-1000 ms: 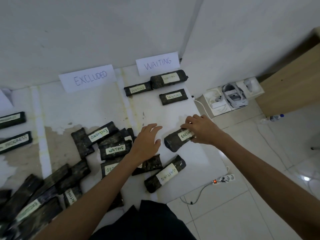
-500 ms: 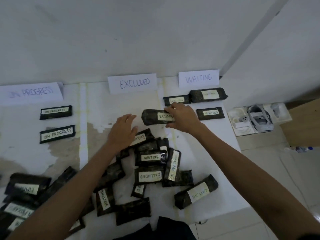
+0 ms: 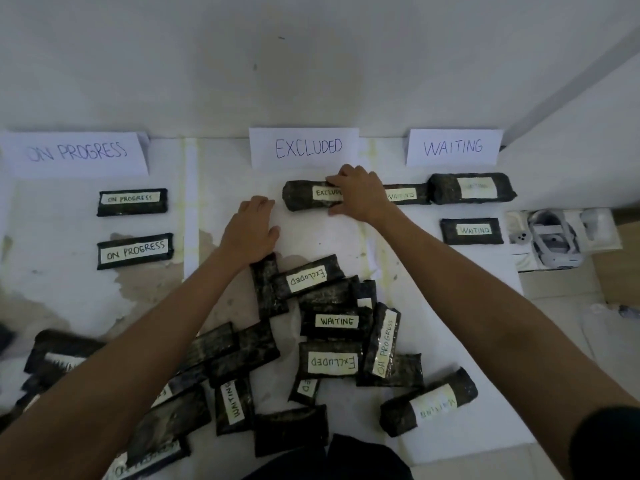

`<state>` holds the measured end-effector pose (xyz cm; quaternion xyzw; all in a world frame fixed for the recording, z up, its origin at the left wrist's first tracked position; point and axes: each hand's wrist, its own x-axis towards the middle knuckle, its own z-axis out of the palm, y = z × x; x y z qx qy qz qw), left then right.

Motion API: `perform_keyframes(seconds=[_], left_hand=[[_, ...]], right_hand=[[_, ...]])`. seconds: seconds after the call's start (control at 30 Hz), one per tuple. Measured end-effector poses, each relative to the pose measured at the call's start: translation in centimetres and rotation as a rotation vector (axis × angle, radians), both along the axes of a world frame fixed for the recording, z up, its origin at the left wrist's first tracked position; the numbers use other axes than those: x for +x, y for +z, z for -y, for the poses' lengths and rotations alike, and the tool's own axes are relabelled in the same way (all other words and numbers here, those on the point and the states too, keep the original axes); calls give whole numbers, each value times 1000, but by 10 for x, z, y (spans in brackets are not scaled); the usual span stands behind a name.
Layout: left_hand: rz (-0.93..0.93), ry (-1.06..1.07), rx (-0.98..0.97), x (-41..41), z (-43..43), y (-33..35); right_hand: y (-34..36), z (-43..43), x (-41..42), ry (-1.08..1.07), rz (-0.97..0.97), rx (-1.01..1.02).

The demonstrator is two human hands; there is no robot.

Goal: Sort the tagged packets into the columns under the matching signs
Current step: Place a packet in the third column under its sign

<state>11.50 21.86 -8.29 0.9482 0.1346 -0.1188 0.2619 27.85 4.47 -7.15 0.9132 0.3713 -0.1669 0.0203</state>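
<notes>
Right hand (image 3: 356, 194) covers the right end of the packet (image 3: 304, 199) and the tail of its tag, so only EXCLU reads; fingers curled over the far edge, thumb on the near edge, gripping it. Packet lies crosswise just near of the EXCLUDED sign (image 3: 304, 147), alone in that column. Left hand (image 3: 251, 233) lies flat on the sheet (image 3: 311, 237), fingers straight and close together, just left and near of the packet, not touching it. Forearms hide part of the pile (image 3: 329, 323); some packets there lie tag-down, some are cut off at the near left edge, so no sure count. Signs: three, with the ON PROGRESS sign (image 3: 76, 154) far left, faint, and the WAITING sign (image 3: 453, 147) far right. ON PROGRESS packets (image 3: 132, 201): two in column. WAITING packets (image 3: 471, 231): three in column, one partly behind the right wrist. Headset (image 3: 554, 240) at right, off the sheet
</notes>
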Motion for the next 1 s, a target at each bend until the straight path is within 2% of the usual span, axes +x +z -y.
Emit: perform_keyframes(seconds=[0.1, 0.2, 0.27, 0.37, 0.4, 0.5, 0.7, 0.8, 0.93, 1.0], left_hand=[[1, -2, 1, 0, 1, -3], [-4, 19, -30, -4, 6, 1], [7, 57, -62, -14, 11, 5], [49, 136, -143, -41, 23, 12], [68, 160, -167, -53, 26, 14], [74, 199, -190, -84, 33, 16], [83, 268, -258, -116, 31, 36], [98, 253, -325, -121, 23, 50], [131, 190, -323, -115, 13, 61], [175, 152, -268, -111, 6, 62]], right_hand=[[-1, 7, -4, 4, 4, 88], [6, 12, -25, 47, 14, 296], [15, 11, -52, 80, -74, 360], [24, 9, -99, 139, -384, 225], [24, 8, -112, 177, -422, 145], [21, 7, -135, 257, -343, -33], [40, -10, -138, 204, -252, 30], [57, -19, -134, 55, -323, 191], [71, -38, -142, -398, -512, 572], [71, -49, -154, -659, -701, 729]])
